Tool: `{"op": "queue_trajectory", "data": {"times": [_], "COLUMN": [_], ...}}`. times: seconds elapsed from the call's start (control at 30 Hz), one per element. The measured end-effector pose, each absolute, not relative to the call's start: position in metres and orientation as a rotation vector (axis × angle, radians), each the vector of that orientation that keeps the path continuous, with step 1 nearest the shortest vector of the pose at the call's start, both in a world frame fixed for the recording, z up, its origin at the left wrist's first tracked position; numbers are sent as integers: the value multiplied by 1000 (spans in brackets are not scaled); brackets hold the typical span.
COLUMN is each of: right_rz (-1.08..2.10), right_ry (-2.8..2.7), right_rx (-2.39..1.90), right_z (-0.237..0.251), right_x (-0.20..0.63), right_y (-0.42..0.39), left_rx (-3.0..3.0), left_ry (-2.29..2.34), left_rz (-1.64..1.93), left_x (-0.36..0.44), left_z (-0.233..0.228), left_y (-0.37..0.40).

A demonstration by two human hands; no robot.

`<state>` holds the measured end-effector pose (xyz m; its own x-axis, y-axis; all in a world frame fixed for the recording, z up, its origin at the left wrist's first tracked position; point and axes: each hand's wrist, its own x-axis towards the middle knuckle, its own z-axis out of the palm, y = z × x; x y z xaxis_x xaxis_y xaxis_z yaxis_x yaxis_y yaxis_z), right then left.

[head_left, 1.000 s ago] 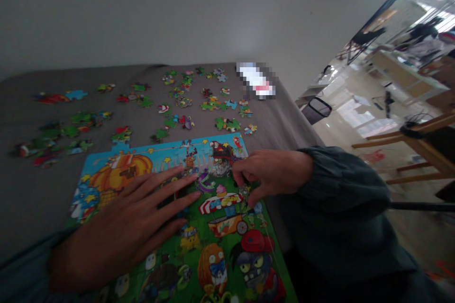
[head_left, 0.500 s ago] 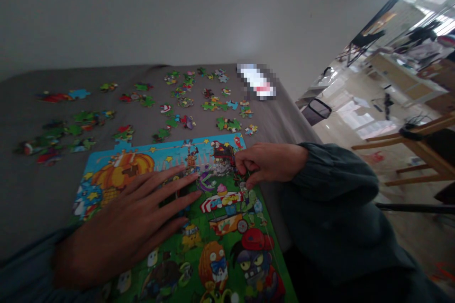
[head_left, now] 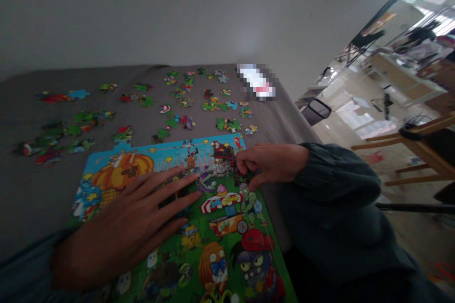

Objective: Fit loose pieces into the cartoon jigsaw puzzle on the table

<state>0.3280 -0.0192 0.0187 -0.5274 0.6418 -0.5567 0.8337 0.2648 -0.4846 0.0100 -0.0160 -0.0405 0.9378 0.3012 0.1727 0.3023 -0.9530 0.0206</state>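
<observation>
- Working at the upper right edge of the jigsaw puzzle (head_left: 202,213): right hand (head_left: 272,163) has slid up the edge compared with a second ago; nearly the same spot as half a second ago.
- Green zombie print (head_left: 253,206) now shows whole-ish below the thumb; was mostly covered.
- Right fingers bent, narrow gap between thumb and index. Dark patch there; cannot tell if a piece is pinched or only puzzle picture shows.
- Left hand (head_left: 142,218) unchanged: flat, fingers spread across the puzzle's left-middle, gripping nothing visible; probably steadying it.
- Puzzle lies on the cloth-covered surface (head_left: 280,125), nearest the person, running out of frame at the bottom.
- Loose puzzle pieces (head_left: 227,124) beyond it look unmoved; light-blue piece (head_left: 122,146) juts past the top edge.
- Meaning, as judged: small adjustment at one spot on the right edge; no finished fit confirmed.
</observation>
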Motion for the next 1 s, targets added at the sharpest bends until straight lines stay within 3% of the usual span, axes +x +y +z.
{"op": "queue_trajectory", "data": {"times": [0.33, 0.57, 1.0], "right_rz": [-1092, -741, -756], "right_ry": [2438, 2768, 2799], "right_rx": [1321, 1451, 1370], "right_z": [20, 2, -2], "right_x": [325, 310, 305], "right_y": [-22, -20, -21], "left_rx": [-3088, -3084, -3091], "left_ry": [-494, -495, -410], "left_rz": [-253, -303, -384], "left_x": [8, 10, 15], "left_z": [-41, -40, -36], "left_y": [-17, -17, -20]}}
